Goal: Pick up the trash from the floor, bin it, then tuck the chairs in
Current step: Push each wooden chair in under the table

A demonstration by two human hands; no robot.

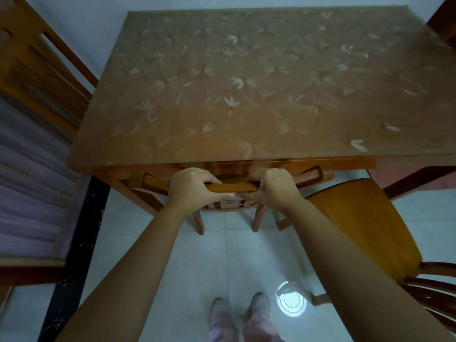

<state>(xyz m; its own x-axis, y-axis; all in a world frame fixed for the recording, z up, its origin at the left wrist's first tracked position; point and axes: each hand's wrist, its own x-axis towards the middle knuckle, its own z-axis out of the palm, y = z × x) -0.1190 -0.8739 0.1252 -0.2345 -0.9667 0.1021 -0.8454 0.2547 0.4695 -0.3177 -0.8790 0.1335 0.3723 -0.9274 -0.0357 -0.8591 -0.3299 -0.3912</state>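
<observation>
A wooden chair (230,187) stands at the near edge of the table (246,82), its seat hidden under the tabletop and its back legs showing on the tiles. My left hand (191,186) and my right hand (271,186) both grip the chair's curved top rail, side by side near its middle, fingers curled over the front. A second wooden chair (357,223) stands to the right, pulled out, its seat fully in the open. No trash shows on the floor.
A wooden bench or chair with purple cushions (29,169) stands along the left. Another chair's corner (444,18) shows at the far right. A round light reflection (291,302) lies on the pale tiles beside my feet (239,309).
</observation>
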